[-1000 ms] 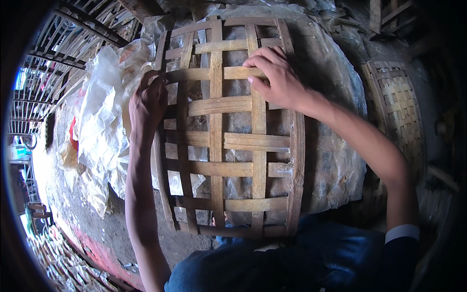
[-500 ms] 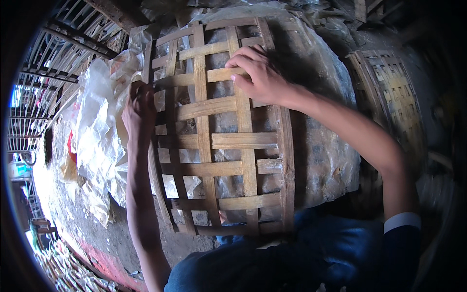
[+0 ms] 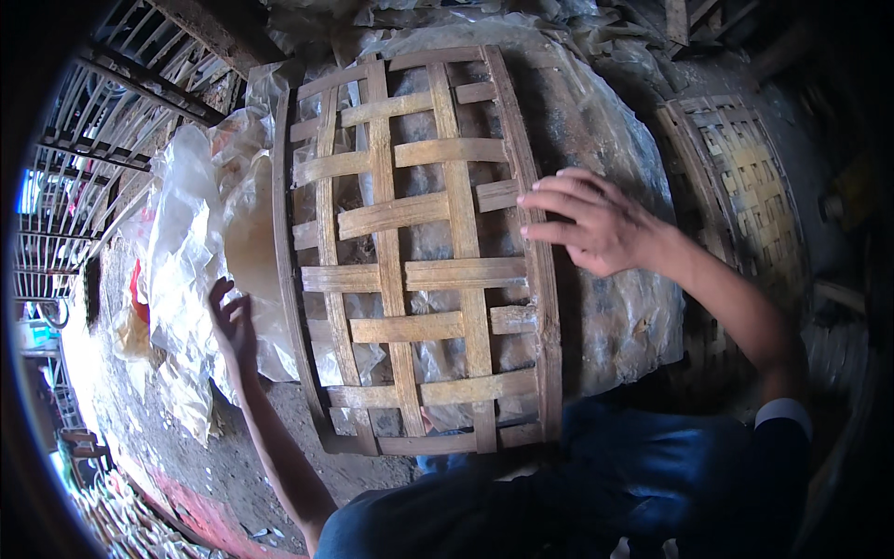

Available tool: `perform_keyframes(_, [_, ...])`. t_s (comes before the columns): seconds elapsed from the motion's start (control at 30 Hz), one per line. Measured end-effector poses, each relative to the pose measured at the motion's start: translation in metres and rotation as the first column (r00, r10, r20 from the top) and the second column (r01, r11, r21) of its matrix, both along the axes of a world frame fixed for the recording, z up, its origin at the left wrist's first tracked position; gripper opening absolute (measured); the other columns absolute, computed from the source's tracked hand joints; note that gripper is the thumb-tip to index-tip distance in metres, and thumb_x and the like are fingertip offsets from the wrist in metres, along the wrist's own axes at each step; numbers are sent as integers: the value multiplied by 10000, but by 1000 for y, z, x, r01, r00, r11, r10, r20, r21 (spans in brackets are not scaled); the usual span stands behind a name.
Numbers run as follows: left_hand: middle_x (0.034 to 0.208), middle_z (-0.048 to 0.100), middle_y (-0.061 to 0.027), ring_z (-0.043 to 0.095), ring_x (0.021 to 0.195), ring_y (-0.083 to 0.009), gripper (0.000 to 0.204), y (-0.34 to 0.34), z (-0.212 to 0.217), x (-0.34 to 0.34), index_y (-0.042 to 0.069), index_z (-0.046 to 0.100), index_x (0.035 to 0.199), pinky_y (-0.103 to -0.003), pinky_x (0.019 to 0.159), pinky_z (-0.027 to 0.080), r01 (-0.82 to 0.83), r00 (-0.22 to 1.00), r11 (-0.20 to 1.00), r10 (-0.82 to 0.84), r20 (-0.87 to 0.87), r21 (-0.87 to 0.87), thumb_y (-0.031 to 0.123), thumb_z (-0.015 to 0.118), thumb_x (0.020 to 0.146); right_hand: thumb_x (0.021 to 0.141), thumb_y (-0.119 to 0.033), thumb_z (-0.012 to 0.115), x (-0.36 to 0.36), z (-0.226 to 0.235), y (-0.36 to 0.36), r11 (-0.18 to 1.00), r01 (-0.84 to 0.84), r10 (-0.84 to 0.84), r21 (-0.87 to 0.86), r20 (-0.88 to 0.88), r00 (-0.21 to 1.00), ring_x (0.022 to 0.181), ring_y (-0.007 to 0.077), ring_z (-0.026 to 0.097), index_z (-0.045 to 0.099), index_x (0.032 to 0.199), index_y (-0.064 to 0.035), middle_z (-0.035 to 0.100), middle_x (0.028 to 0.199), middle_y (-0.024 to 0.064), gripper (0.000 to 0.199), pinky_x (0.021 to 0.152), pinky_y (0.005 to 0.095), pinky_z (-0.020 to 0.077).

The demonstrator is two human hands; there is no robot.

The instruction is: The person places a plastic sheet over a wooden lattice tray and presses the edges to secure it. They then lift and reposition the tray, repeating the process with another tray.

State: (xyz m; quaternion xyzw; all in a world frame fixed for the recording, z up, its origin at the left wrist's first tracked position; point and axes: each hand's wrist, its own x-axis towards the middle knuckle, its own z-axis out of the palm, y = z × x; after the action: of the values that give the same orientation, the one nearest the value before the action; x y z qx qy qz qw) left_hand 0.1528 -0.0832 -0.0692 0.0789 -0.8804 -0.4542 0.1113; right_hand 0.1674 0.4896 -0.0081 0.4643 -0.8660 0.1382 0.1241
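A woven bamboo rack [image 3: 433,276] of wide flat strips in a thin rectangular frame stands before me, over sheets of clear plastic. My right hand [image 3: 591,222] is open beside the rack's right rail, its fingertips at or just over that rail. To the left of the rack, apart from its left rail, my left hand [image 3: 235,321] is in the air with loosely bent, parted fingers and nothing in it. Crumpled clear plastic sheeting [image 3: 182,270] lies behind and around that hand.
Another woven bamboo panel [image 3: 750,182] leans at the right. A slatted lattice [image 3: 70,186] runs along the left side, under a dark beam [image 3: 209,33]. More plastic sheeting [image 3: 624,317] covers a bulky mass behind the rack. My legs in blue trousers [image 3: 596,475] are close below.
My left hand has let go of the rack's left rail and moved down and left. The right hand has left the upper strips and moved right and down to the right rail.
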Motion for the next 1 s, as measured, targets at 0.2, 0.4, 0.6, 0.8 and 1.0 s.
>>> perform_keyframes(0.2, [1603, 353, -106, 603, 1146, -294, 1045, 55, 1, 27, 161, 262, 1597, -427, 889, 558, 227, 962, 920, -264, -76, -318, 13, 833, 734, 692, -90, 784, -5, 3, -6, 997, -32, 37, 68, -69, 997, 1232, 231, 539, 660, 1152, -163, 579, 1310, 37, 482, 1046, 420, 451])
perform_keyframes(0.4, [1511, 488, -180, 491, 1384, -331, 600, 64, -3, 2, 99, 595, 1403, -439, 1102, 458, 424, 870, 877, -464, -167, -225, 14, 750, 829, 850, -120, 664, -13, 1, 9, 997, -56, 68, 47, -338, 939, 1174, 203, 579, 687, 1129, -145, 631, 1240, 14, 282, 1035, 415, 478])
perform_keyframes(0.6, [1499, 507, -176, 484, 1385, -314, 473, 32, 29, -55, 68, 561, 1428, -434, 1141, 392, 306, 894, 951, -272, -356, 41, 200, 623, 978, 896, -136, 639, -59, 52, -13, 999, -15, -8, -38, -525, 851, 1216, 229, 592, 643, 1228, -137, 634, 1277, 46, 332, 1065, 429, 480])
perform_keyframes(0.8, [1476, 532, -169, 501, 1352, -276, 489, 76, 131, -115, 17, 534, 1432, -417, 1166, 317, 166, 802, 985, -164, -574, -50, 341, 478, 1069, 974, -210, 632, -111, 103, -30, 841, -18, -233, -541, -391, 890, 973, 292, 682, 624, 1110, -76, 658, 1110, 122, 191, 836, 425, 557])
perform_keyframes(1.0, [1163, 664, -74, 590, 1081, -154, 432, 117, 247, -114, -20, 614, 1279, -349, 1001, 447, 246, 741, 968, -216, -636, -42, 344, 521, 1066, 1045, -407, 513, -138, 160, -23, 431, 337, -462, -837, 116, 879, 1133, 305, 611, 552, 1309, -7, 612, 1238, 188, 480, 970, 398, 476])
